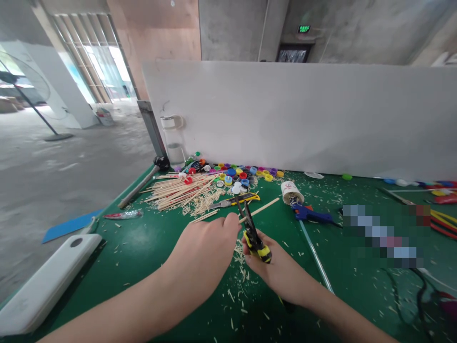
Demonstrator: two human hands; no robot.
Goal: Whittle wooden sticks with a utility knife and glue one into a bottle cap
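Far to the left of the pliers [252, 234], a flat white device [48, 281] lies at the edge of the green worktop [143, 247]. Nearer the pliers but still to their left and farther back are a hammer [143, 183], a heap of thin sticks [178, 188] amid shavings, and a spread of coloured bottle caps [237, 174]. Just left of the pliers, the left hand [210, 247] is closed, pinching one wooden stick [264, 206] that crosses the pliers' dark jaws and runs up to their right. The right hand [282, 275] is clenched around the pliers' yellow-and-black handles. Right of the pliers are a white cup [292, 191] on its side and a blue glue gun [311, 215].
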